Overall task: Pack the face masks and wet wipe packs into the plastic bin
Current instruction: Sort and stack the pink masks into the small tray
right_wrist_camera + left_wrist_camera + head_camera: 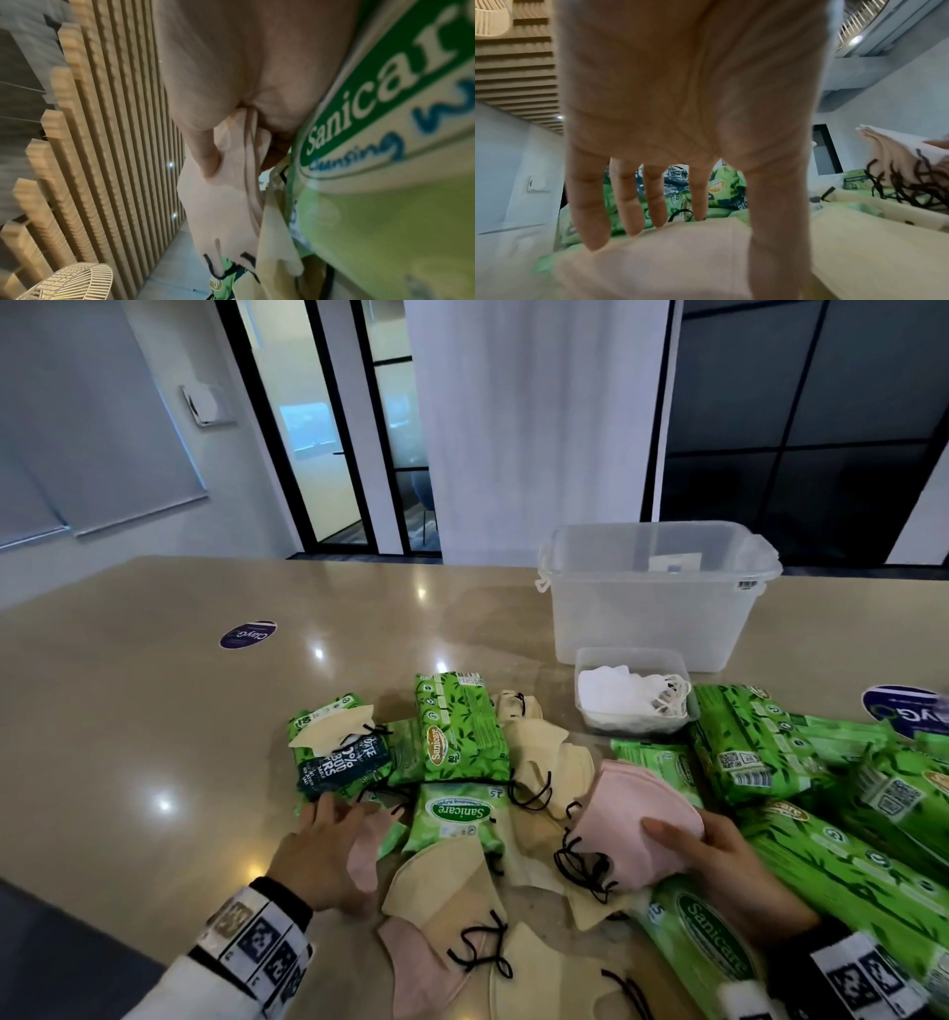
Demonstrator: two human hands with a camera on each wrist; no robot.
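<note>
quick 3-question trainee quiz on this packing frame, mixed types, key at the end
1. True or false: the right hand grips a stack of pink masks.
2. What does the small clear tub in front of the plastic bin hold? A) white masks B) wipe packs C) nothing
3. Fill in: the left hand reaches with straight fingers over a ____ mask.

Key: 1 true. 2 A. 3 pink.
</note>
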